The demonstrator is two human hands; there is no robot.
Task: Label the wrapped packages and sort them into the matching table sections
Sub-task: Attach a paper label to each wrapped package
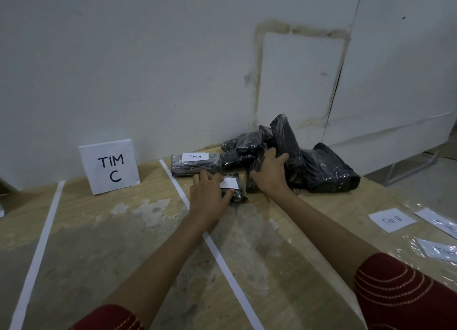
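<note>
1. On the tabletop point(284, 243), head view: my left hand point(209, 196) has its grip pinching a small black package point(237, 193) with a C label point(230, 183), just right of the white tape line point(222, 258).
2. My right hand point(270, 172) has its grip closed around a larger black package point(284, 141) in the pile near the wall.

Wooden table point(128, 230): black packages point(321, 166), paper labels point(392, 220).
</note>
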